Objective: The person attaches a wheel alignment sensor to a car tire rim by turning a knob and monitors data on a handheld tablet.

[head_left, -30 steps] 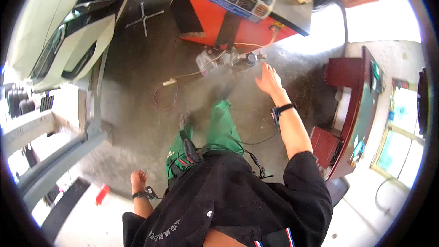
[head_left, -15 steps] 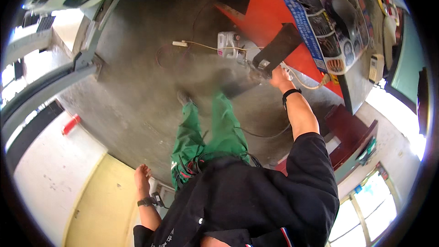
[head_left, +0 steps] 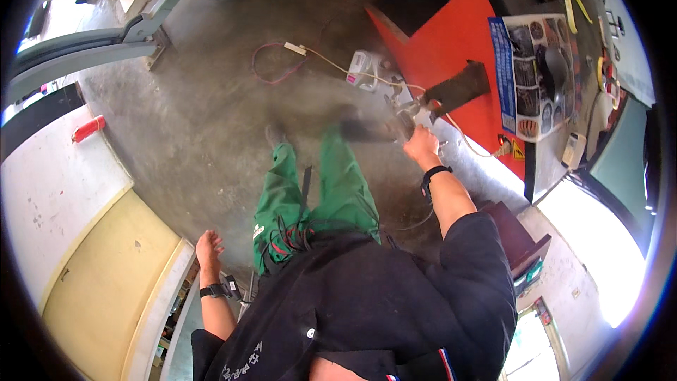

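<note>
My right hand [head_left: 422, 145] is wrapped round the near end of a grey metal arm [head_left: 403, 114], which is blurred; its exact shape cannot be made out. A dark flat plate [head_left: 458, 89] stands beyond the hand, beside the orange-red machine body [head_left: 451, 42]. Low at my left side hangs my left hand [head_left: 209, 247], fingers loosely apart and holding nothing. A dark strap is on each wrist.
A white jug [head_left: 365, 70] stands on the floor by the machine. A pale cable [head_left: 330, 63] runs past it to a plug [head_left: 503, 148]. A printed poster sheet [head_left: 525, 49] covers part of the bench. Far left is a red cylinder [head_left: 88, 128]; a lift post base [head_left: 154, 49] rises beyond.
My view has turned and shifted. My right hand has drawn nearer to me, away from the dark plate. My left hand still hangs at my side.
</note>
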Available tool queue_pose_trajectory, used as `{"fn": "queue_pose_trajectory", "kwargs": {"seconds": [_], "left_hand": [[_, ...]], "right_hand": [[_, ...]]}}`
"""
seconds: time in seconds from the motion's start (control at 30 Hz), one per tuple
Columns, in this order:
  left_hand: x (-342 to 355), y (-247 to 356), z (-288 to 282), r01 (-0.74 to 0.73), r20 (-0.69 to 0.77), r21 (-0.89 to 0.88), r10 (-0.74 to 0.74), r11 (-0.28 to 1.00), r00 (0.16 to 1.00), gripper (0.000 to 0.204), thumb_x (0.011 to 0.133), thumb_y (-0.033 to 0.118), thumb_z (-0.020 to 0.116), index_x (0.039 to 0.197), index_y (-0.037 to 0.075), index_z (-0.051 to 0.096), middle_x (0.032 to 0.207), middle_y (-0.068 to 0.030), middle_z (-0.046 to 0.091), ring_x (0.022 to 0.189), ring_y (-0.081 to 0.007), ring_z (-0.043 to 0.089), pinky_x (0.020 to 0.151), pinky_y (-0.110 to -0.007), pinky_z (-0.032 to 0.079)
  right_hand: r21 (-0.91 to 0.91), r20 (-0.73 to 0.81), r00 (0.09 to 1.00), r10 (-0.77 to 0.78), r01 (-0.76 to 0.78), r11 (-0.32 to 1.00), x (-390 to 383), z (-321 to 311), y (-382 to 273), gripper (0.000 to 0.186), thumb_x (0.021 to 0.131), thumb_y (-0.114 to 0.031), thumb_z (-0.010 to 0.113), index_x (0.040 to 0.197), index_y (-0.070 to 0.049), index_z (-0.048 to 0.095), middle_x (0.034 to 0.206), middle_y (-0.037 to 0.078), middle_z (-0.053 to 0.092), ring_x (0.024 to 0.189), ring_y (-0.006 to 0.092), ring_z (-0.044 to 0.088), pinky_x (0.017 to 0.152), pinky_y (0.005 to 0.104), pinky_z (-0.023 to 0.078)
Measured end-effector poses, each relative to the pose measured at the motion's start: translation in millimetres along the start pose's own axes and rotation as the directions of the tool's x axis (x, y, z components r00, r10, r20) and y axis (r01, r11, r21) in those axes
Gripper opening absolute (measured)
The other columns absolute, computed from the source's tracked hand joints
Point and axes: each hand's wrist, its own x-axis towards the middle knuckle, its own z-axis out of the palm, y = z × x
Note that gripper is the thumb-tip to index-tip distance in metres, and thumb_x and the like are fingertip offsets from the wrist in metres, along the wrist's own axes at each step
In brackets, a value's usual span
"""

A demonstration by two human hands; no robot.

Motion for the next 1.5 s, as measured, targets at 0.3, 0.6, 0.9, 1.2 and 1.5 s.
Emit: {"fn": "queue_pose_trajectory", "kwargs": {"seconds": [0.3, 0.6, 0.9, 1.2, 1.5], "left_hand": [[26, 24, 2, -0.152, 0.089, 0.053, 0.147, 0.987, 0.985, 0.039, 0.099, 0.039, 0.062, 0.12, 0.007, 0.067, 0.11, -0.0043, 0.069, 0.098, -0.0185, 0.067, 0.074, -0.035, 0.051], [76, 28, -30, -0.26, 0.26, 0.001, 0.251, 0.966, 0.933, 0.042, 0.1, 0.037, 0.063, 0.125, 0.004, 0.067, 0.113, -0.0058, 0.071, 0.1, -0.0178, 0.068, 0.076, -0.035, 0.052], [128, 55, -85, -0.647, 0.604, 0.293, 0.387, 0.704, 0.696, 0.052, 0.101, 0.044, 0.063, 0.126, -0.001, 0.07, 0.126, -0.0172, 0.073, 0.119, -0.0289, 0.067, 0.103, -0.04, 0.051], [171, 122, -176, -0.693, 0.819, 0.233, 0.247, 0.683, 0.518, 0.086, 0.101, 0.069, 0.05, 0.149, -0.003, 0.053, 0.153, -0.0208, 0.055, 0.143, -0.0322, 0.05, 0.119, -0.043, 0.038], [214, 154, -278, -0.249, 0.708, -0.209, 0.322, 0.946, 0.628, 0.069, 0.109, 0.059, 0.044, 0.149, 0.004, 0.057, 0.146, -0.0065, 0.063, 0.13, -0.0217, 0.057, 0.115, -0.038, 0.039]], "right_hand": [[0.044, 0.054, 0.999, 0.002, -0.004, 0.999, -39, 8, -30, 0.052, 0.079, -0.027, 0.071, 0.123, 0.001, 0.065, 0.124, 0.027, 0.07, 0.117, 0.0431, 0.069, 0.101, 0.0506, 0.055], [-0.063, -0.003, 0.993, -0.12, 0.12, 0.991, -164, 20, -131, 0.049, 0.074, -0.026, 0.069, 0.114, 0.003, 0.068, 0.115, 0.027, 0.073, 0.109, 0.0442, 0.071, 0.096, 0.0502, 0.057], [-0.37, -0.207, 0.688, -0.696, 0.603, 0.707, -372, -63, -307, 0.033, 0.064, -0.023, 0.074, 0.085, 0.002, 0.066, 0.086, 0.027, 0.07, 0.082, 0.0477, 0.069, 0.076, 0.0545, 0.057], [-0.49, -0.232, 0.009, -0.973, 0.863, 0.125, -549, -138, -525, 0.03, 0.062, -0.018, 0.077, 0.086, -0.005, 0.065, 0.077, 0.014, 0.065, 0.069, 0.0344, 0.068, 0.064, 0.043, 0.057], [-0.388, -0.069, -0.366, -0.928, 0.867, -0.313, -592, -159, -793, 0.03, 0.064, -0.021, 0.077, 0.089, -0.006, 0.069, 0.08, 0.016, 0.068, 0.071, 0.0373, 0.071, 0.065, 0.0459, 0.059]]}}
